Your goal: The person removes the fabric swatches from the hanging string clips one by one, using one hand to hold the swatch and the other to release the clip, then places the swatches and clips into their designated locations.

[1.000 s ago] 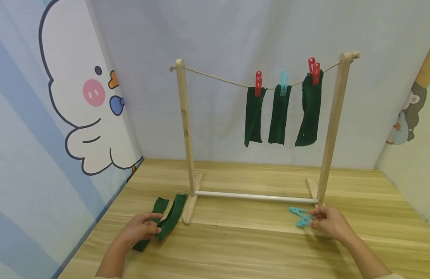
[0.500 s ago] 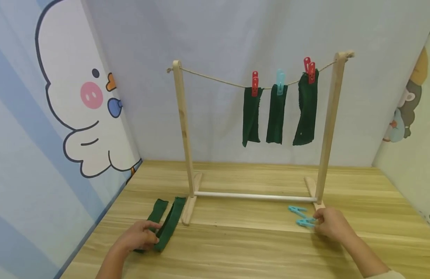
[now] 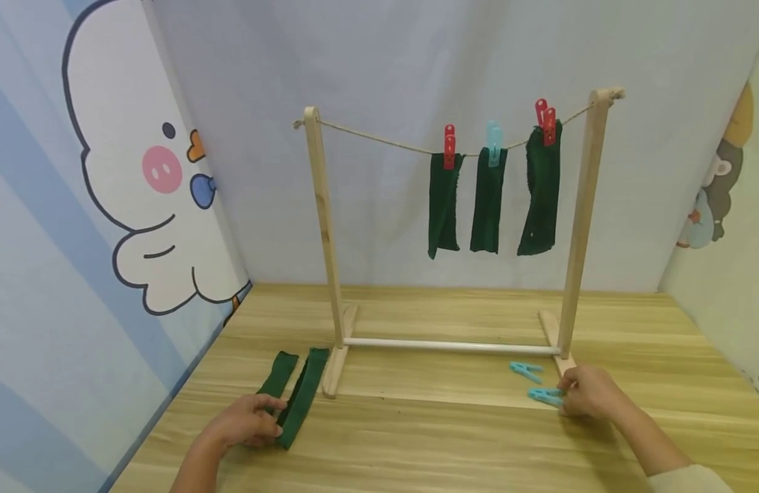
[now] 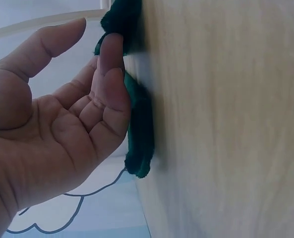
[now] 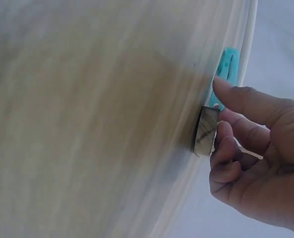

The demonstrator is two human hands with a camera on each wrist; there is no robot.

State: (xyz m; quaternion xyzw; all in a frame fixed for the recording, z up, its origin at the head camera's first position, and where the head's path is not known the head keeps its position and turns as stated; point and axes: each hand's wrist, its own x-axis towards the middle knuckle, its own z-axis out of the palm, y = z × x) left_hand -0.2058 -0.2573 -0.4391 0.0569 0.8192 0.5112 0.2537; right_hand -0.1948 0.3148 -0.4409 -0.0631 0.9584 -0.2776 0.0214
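At the left of the table, two dark green cloth strips lie side by side: a nearer one [image 3: 305,397] and a farther-left one [image 3: 279,372]. My left hand [image 3: 246,419] is beside them, its fingers loosely bent over the cloth. In the left wrist view its thumb stands well apart from the fingers, which overlap the green cloth [image 4: 141,131]; firm contact cannot be told. Near the rack's right foot, my right hand [image 3: 591,392] pinches a light blue clothespin [image 3: 544,396] between thumb and index finger. Another blue clothespin [image 3: 525,370] lies just behind it.
A wooden rack with a left post [image 3: 322,219], right post [image 3: 582,226] and white bottom rod [image 3: 453,346] stands mid-table. From its rope [image 3: 379,141] hang three green strips [image 3: 489,205], held by red clothespins [image 3: 449,147] and a blue one [image 3: 494,145]. The rack's foot end [image 5: 206,131] is beside my right hand.
The pinched clothespin has come apart from the other one and turned flatter. The nearer strip has slid slightly toward me, my left hand staying near it. The head view has shifted a little.
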